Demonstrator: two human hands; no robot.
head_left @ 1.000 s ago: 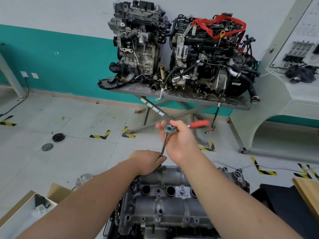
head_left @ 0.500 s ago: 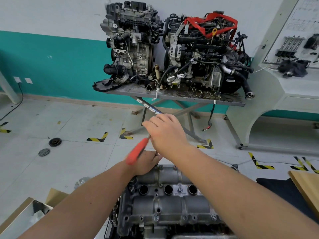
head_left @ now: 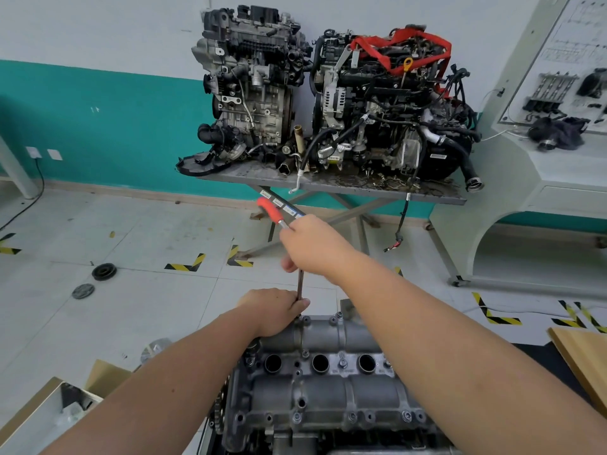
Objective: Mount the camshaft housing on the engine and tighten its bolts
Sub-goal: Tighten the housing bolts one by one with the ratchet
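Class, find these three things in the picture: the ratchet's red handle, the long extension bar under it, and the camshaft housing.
red handle (head_left: 270, 209), head view, middle of the red grip.
extension bar (head_left: 300, 285), head view, bare shaft between the two hands.
camshaft housing (head_left: 328, 394), head view, front rounded cover.

The camshaft housing (head_left: 315, 382) is dull grey metal with three black round holes in a row. The ratchet wrench (head_left: 274, 213) has a red grip and a silvery shank. Yellow-and-black striped corner marks (head_left: 185, 263) sit on the pale grey floor tiles (head_left: 98, 323). The wall (head_left: 98, 126) is teal below and white above (a sharp line between). A red strap (head_left: 400, 49) drapes the dark engine on the right (head_left: 387, 110).
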